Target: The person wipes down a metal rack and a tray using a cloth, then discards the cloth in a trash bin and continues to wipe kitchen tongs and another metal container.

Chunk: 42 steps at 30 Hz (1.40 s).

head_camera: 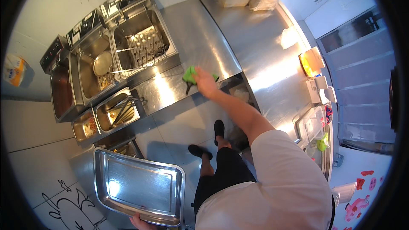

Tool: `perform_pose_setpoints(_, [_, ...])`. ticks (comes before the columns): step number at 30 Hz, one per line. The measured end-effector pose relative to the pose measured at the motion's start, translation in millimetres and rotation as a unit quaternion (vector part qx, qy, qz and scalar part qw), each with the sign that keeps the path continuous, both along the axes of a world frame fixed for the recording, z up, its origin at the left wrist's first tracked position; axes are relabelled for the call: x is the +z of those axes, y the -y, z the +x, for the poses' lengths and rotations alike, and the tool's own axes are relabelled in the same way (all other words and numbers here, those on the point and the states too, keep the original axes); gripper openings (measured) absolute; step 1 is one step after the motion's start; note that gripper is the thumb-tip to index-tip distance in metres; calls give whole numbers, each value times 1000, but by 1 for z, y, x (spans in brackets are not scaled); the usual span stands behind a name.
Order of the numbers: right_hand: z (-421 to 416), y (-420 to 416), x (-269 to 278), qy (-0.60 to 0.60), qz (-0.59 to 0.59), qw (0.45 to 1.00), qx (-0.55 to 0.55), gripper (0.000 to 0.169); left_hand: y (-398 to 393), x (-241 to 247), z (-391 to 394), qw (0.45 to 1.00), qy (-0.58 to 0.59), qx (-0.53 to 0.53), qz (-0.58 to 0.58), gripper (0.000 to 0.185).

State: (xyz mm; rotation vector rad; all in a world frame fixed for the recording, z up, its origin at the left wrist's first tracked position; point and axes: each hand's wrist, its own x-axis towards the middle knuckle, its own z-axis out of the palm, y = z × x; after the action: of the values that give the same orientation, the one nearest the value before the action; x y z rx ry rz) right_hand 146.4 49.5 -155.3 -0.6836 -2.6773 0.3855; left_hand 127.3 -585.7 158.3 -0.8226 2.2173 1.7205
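My right hand (pixel 205 83) grips a bunched green cloth (pixel 190 75) against the front part of the stainless-steel counter (pixel 198 38). Dark strips stick out from under the cloth, and I cannot tell what they are. At the lower left, my left hand (pixel 140 223) grips the near rim of a large rectangular stainless-steel tray (pixel 140 182). The tray is held tilted, and its inside shows a bright reflection with nothing lying in it. Most of the left hand is hidden behind the tray's edge.
Left of the cloth stands a deep fryer with a wire rack (pixel 143 51) over one basin and a round strainer (pixel 103 64) in another. Tongs (pixel 123 111) lie in a steel pan (pixel 105 119). Lidded plastic containers (pixel 310 124) line the right counter (pixel 271 70).
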Motion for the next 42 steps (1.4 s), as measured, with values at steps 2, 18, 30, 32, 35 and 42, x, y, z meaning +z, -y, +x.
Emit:
perform_pose_setpoints(2, [16, 26, 7, 11, -7, 998, 69, 39, -7, 5, 1, 999, -27, -15, 7, 53])
perform_pose_setpoints(18, [89, -133, 108, -164, -336, 889, -264, 20, -223, 52, -74, 952, -123, -225, 169, 34])
perform_pose_setpoints(30, [-12, -299, 109, 148, -518, 832, -128, 105, -428, 49, -90, 957, -113, -232, 129, 27])
perform_pose_setpoints(32, [3, -288, 84, 120, -356, 922, -99, 101, -438, 50, -94, 968, -118, -206, 86, 27])
perform_pose_setpoints(35, [20, -263, 85, 77, -124, 989, 20, 91, -456, 57, -93, 976, -111, -179, 52, 29])
perform_pose_setpoints(42, [-12, -286, 55, 134, -103, 977, 129, 52, -477, 56, -105, 979, -101, -170, 56, 27])
